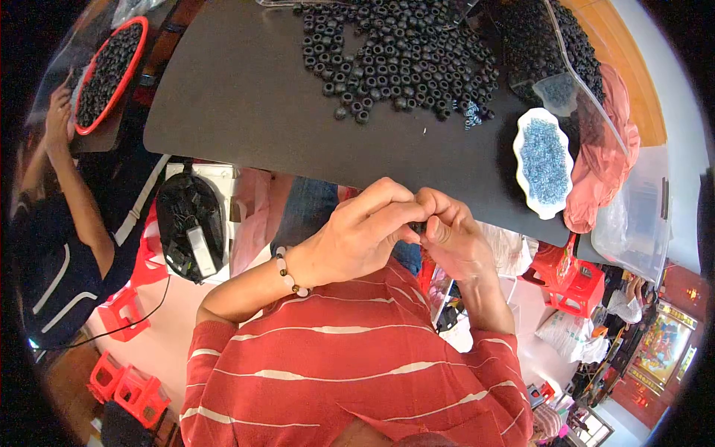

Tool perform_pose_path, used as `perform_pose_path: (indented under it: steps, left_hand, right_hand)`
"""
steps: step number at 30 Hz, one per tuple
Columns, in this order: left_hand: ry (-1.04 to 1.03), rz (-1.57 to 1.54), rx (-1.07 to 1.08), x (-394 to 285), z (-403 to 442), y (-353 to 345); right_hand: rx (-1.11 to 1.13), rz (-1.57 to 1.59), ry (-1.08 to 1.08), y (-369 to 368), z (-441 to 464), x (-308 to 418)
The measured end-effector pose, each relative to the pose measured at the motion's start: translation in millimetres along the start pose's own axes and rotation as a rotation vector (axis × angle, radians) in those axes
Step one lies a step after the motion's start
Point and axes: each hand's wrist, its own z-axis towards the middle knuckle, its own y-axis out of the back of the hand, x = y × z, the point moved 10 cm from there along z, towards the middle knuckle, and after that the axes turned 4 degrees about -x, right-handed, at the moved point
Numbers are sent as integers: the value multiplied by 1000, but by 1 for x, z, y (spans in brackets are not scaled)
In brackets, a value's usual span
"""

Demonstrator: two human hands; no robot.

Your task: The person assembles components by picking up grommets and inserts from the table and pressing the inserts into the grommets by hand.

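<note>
Just off the near edge of the dark table, my left hand (365, 231) and my right hand (456, 237) meet, fingertips pinched together. Between them is a small black bead (418, 226), mostly hidden by the fingers. Many black beads (395, 63) lie spread over the far part of the table. A few small blue pieces (471, 113) sit at the near right of that pile. To the right stands a white scalloped dish (521, 165) filled with tiny blue pieces (545, 160).
A clear box of black beads (547, 45) stands at the back right beside a pink cloth (614, 141). At the left, a co-worker's hand (58, 119) touches a red-rimmed basket (140, 67) of black beads. Red stools (577, 287) stand below.
</note>
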Motion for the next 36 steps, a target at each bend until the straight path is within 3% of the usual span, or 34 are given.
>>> perform_pose_path:
  steps: [7,14,16,19,22,28,34,36]
  left_hand:
    - [54,19,-68,5,10,5]
    - [15,106,-102,18,15,5]
    - [86,102,-104,25,15,5]
    - [115,100,-100,28,14,4]
    - [85,68,-90,26,14,-1]
    - [101,76,-61,27,11,-8]
    - [144,46,-88,29,14,-5]
    - [163,30,-97,30,15,-3]
  right_hand:
    - [-36,-112,19,4,2,12]
    - [-273,-467,171,20,-2,40]
    - [-337,-531,231,23,-3,46]
    - [-315,-587,294,29,-5,48]
    - [-323,-916,302,23,-3,51]
    - [-272,-1331,605,-14,-3,76]
    - [-246,-1449,730,-19,-4,76]
    - [-250,-1326,733,-15,-4,79]
